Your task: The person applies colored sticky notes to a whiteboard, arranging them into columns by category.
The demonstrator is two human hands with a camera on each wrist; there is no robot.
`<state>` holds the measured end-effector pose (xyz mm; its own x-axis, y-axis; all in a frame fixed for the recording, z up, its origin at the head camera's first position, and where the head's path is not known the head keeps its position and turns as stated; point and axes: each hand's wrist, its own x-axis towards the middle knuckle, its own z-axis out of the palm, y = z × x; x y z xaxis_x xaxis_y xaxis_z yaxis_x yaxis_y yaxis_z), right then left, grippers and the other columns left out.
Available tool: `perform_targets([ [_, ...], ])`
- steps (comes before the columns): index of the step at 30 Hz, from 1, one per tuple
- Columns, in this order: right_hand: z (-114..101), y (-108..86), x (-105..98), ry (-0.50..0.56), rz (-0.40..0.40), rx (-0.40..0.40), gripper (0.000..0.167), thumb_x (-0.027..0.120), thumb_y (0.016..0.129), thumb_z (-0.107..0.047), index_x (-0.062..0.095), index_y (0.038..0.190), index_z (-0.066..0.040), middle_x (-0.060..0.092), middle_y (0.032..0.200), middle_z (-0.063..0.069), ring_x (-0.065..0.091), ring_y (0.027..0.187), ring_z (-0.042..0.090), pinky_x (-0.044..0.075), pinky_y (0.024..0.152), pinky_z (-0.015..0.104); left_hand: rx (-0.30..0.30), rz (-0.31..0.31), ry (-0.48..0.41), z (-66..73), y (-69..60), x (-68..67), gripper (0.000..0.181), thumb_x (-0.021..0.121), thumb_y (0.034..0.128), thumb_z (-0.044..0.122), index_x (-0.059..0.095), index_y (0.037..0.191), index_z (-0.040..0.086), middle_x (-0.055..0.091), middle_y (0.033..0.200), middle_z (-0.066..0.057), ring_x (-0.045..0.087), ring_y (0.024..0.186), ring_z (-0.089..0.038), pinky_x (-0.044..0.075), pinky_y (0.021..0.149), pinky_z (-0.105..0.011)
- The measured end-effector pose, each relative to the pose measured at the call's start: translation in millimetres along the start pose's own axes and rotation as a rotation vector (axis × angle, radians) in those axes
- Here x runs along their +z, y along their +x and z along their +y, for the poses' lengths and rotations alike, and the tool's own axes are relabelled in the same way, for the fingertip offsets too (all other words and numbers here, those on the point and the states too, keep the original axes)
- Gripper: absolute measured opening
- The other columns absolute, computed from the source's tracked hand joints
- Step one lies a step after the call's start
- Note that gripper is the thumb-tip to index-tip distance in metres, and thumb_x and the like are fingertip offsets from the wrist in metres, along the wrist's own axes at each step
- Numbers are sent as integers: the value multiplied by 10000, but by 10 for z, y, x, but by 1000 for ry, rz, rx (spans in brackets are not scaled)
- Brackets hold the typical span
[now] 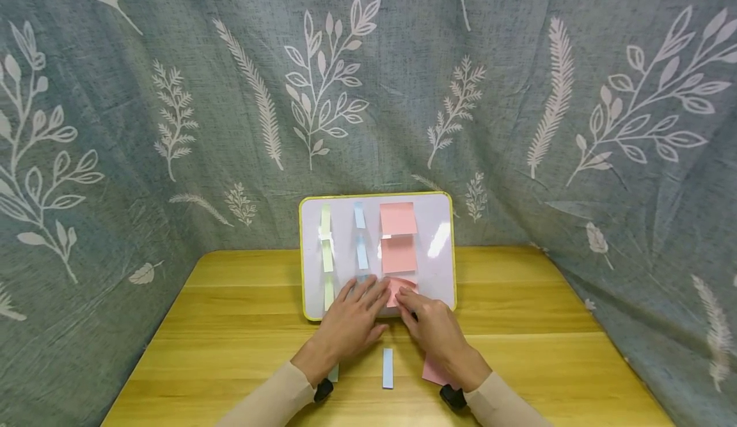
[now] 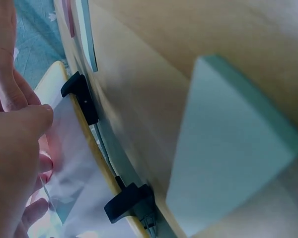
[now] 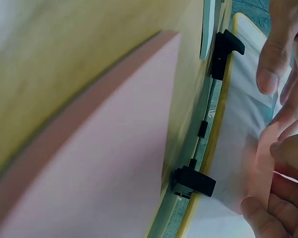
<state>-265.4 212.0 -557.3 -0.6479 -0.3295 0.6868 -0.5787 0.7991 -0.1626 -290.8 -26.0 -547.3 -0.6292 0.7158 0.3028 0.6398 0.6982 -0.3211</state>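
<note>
A whiteboard (image 1: 434, 273) with a yellow rim leans upright, bearing columns of green, blue and pink sticky notes. On its lower part, a pink sticky note (image 1: 393, 296) has a curled upper edge. My left hand (image 1: 352, 318) lies spread over the board, its fingertips touching that note's left side and covering part of a blue strip. From the right, my right hand (image 1: 434, 324) holds the same note with bent fingers; the right wrist view shows fingertips on the pink paper (image 3: 262, 163). Part of the note is hidden by the fingers.
On the wooden table (image 1: 230, 344) lie a blue strip pad (image 1: 388, 368), a pink note pad (image 1: 433, 372) under my right wrist, and a green pad (image 2: 233, 148) by my left wrist. Black clips (image 3: 191, 181) support the board's bottom edge. A patterned curtain (image 1: 368, 94) surrounds the table.
</note>
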Motion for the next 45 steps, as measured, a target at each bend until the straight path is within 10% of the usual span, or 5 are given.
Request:
perform_targets([
  [26, -8, -34, -36, 6, -108, 15, 347, 878, 1004, -12, 838, 1346, 29, 885, 1251, 177, 890, 950, 258, 725, 787, 366, 26, -21, 80, -29, -102, 66, 818, 583, 1153, 709, 418, 1826, 276, 275, 1957, 26, 325, 1808, -254, 350, 1448, -582],
  [45, 41, 75, -9, -98, -56, -167, 570, 926, 974, -66, 743, 1500, 60, 771, 1520, 238, 790, 1360, 416, 664, 1125, 554, 44, 12, 74, -55, -102, 48, 827, 648, 1121, 713, 474, 1799, 273, 318, 1943, 14, 384, 1781, -264, 393, 1424, -583],
])
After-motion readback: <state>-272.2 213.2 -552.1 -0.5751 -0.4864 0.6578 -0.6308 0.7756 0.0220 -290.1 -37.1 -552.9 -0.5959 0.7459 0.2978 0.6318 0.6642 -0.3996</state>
